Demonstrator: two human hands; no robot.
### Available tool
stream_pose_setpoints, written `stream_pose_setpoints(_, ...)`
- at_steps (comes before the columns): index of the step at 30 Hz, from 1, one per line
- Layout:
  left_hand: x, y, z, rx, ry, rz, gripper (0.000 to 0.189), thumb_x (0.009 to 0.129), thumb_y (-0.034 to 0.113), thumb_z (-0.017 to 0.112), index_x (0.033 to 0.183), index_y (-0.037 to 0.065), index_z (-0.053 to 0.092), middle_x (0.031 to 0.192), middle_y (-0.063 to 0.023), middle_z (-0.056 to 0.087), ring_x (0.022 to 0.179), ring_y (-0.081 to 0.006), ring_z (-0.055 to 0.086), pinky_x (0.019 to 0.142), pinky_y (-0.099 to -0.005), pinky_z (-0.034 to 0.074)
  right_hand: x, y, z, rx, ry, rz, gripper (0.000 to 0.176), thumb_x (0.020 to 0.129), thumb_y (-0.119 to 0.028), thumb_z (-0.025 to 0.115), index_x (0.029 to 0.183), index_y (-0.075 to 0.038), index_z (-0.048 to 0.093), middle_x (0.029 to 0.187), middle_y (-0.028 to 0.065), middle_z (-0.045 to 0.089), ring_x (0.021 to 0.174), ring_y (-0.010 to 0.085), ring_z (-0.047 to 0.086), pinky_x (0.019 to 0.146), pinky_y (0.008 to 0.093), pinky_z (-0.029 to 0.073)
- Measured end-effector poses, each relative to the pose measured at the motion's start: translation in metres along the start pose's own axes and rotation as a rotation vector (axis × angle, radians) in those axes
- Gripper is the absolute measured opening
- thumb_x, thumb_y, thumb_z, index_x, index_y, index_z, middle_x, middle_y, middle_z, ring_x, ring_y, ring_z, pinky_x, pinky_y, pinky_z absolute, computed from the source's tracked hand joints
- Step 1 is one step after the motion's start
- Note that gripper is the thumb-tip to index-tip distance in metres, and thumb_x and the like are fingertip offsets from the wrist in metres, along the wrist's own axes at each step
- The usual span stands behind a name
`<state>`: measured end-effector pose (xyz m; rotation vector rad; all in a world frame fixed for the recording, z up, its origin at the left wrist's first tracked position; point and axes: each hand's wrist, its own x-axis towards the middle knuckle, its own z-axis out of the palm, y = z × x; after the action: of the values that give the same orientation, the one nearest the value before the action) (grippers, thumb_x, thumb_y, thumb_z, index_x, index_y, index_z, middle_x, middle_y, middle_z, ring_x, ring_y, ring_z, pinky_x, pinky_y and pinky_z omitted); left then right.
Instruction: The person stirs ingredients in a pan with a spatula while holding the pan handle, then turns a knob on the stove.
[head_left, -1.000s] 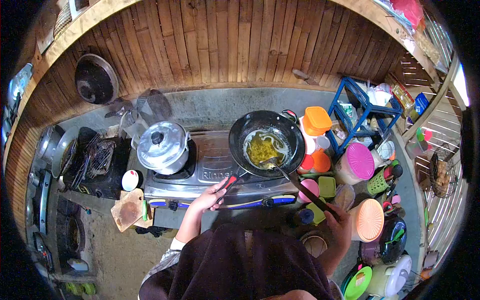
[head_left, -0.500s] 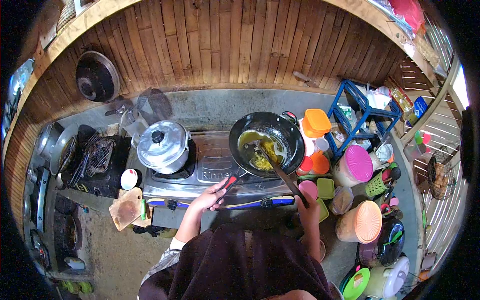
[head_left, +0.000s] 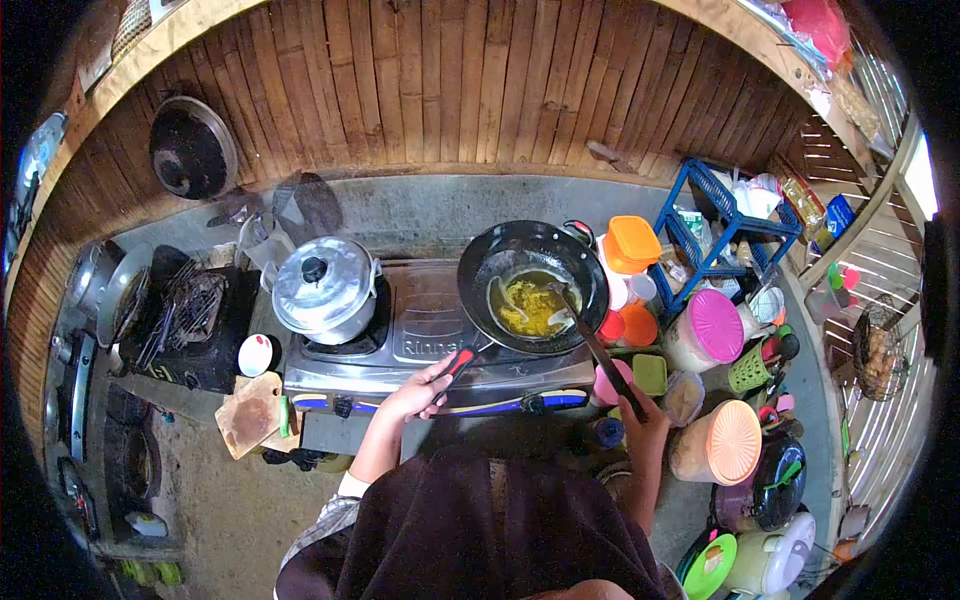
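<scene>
My left hand (head_left: pixel 416 392) is closed round the red and black handle of a dark wok (head_left: pixel 490 255), which sits on the right side of the stove. Inside it, yellow bits of food (head_left: pixel 535 305) lie in oil. My right hand (head_left: pixel 645 415) grips the long dark handle of a spatula (head_left: pixel 604 356), whose tip rests in the oil at the right part of the food. To the left on the same stove (head_left: pixel 425 315) stands a lidded silver pot (head_left: pixel 322 292).
A cutting board (head_left: pixel 248 420) with a green-handled knife (head_left: pixel 284 416) lies left of the stove, near a white bowl (head_left: pixel 256 355). On the right stand an orange container (head_left: pixel 632 244), a pink-lidded jar (head_left: pixel 714 325), a peach-lidded jar (head_left: pixel 732 445) and a blue rack (head_left: pixel 690 225).
The spatula has swung to the right, its tip moving from the middle of the wok toward the right side. My right hand has shifted right; my left hand stays on the handle.
</scene>
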<state>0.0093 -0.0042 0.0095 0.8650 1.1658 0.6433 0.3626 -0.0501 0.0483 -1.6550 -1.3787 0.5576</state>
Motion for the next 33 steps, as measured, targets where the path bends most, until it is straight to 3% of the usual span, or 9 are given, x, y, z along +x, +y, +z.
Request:
stream_pose_setpoints(8,0.004,-0.003,-0.003,0.024,-0.012,0.021,0.050,0.094,0.019,0.045,0.140,0.032,0.027,0.061,0.0032,0.039,0.043,-0.0045,0.032,0.036,-0.0178,0.025,-0.015,-0.019,-0.049,-0.035,-0.041,0.079,0.033,0.077,-0.008,0.067,0.108,0.003,0.061,0.084,0.0058,0.063,0.072,0.0089,0.054,0.064,0.0239,0.044)
stream_pose_setpoints(11,0.003,-0.003,-0.002,0.003,-0.018,0.001,0.051,0.094,0.019,0.045,0.140,0.031,0.027,0.061,0.0032,0.039,0.043,-0.0046,0.033,0.036,-0.0177,0.025,-0.021,-0.053,-0.065,-0.006,-0.111,0.157,0.029,0.078,-0.006,0.065,0.105,0.005,0.062,0.081,0.0124,0.066,0.068,0.0140,0.061,0.061,0.0285,0.049)
stream_pose_setpoints(14,0.004,-0.005,-0.003,-0.005,-0.024,0.008,0.051,0.094,0.020,0.045,0.140,0.031,0.026,0.061,0.0030,0.039,0.043,-0.0047,0.033,0.036,-0.0179,0.025,-0.025,-0.071,-0.074,-0.034,-0.154,0.106,0.029,0.077,-0.003,0.064,0.105,0.005,0.061,0.076,0.0102,0.065,0.064,0.0122,0.059,0.057,0.0276,0.048)
stream_pose_setpoints(16,0.004,-0.005,-0.004,0.007,-0.026,0.012,0.051,0.094,0.020,0.045,0.140,0.031,0.026,0.061,0.0029,0.039,0.043,-0.0047,0.033,0.036,-0.0179,0.025,-0.026,-0.078,-0.078,-0.015,-0.156,0.241,0.029,0.075,-0.005,0.067,0.103,0.003,0.063,0.078,0.0059,0.063,0.068,0.0088,0.053,0.062,0.0235,0.044)
stream_pose_setpoints(20,0.003,-0.003,-0.003,0.044,-0.023,0.030,0.051,0.095,0.020,0.044,0.140,0.032,0.025,0.061,0.0030,0.040,0.043,-0.0045,0.033,0.036,-0.0183,0.026,-0.031,-0.072,-0.086,-0.140,-0.143,0.173,0.027,0.075,-0.004,0.067,0.101,0.003,0.064,0.073,0.0036,0.062,0.063,0.0070,0.051,0.058,0.0214,0.042)
stream_pose_setpoints(25,0.002,-0.002,-0.003,0.030,-0.030,0.024,0.051,0.094,0.020,0.044,0.141,0.031,0.025,0.061,0.0031,0.040,0.043,-0.0045,0.034,0.036,-0.0187,0.026,-0.037,-0.066,-0.090,0.090,-0.072,0.181,0.024,0.075,-0.003,0.067,0.097,0.006,0.064,0.069,0.0000,0.058,0.060,0.0047,0.047,0.054,0.0188,0.038)
stream_pose_setpoints(32,0.004,-0.004,-0.003,0.035,-0.015,0.032,0.051,0.094,0.019,0.044,0.141,0.030,0.025,0.061,0.0033,0.039,0.043,-0.0043,0.034,0.036,-0.0188,0.026,-0.034,-0.061,-0.087,0.088,-0.083,0.137,0.025,0.075,-0.005,0.067,0.097,0.006,0.064,0.067,-0.0017,0.055,0.059,0.0047,0.046,0.052,0.0200,0.037)
stream_pose_setpoints(33,0.005,-0.005,-0.004,0.035,-0.015,0.034,0.051,0.094,0.019,0.044,0.141,0.030,0.025,0.061,0.0033,0.039,0.043,-0.0043,0.034,0.036,-0.0188,0.026,-0.032,-0.061,-0.084,0.069,-0.116,0.176,0.027,0.076,-0.004,0.066,0.100,0.007,0.062,0.074,0.0062,0.061,0.066,0.0107,0.054,0.060,0.0248,0.043)
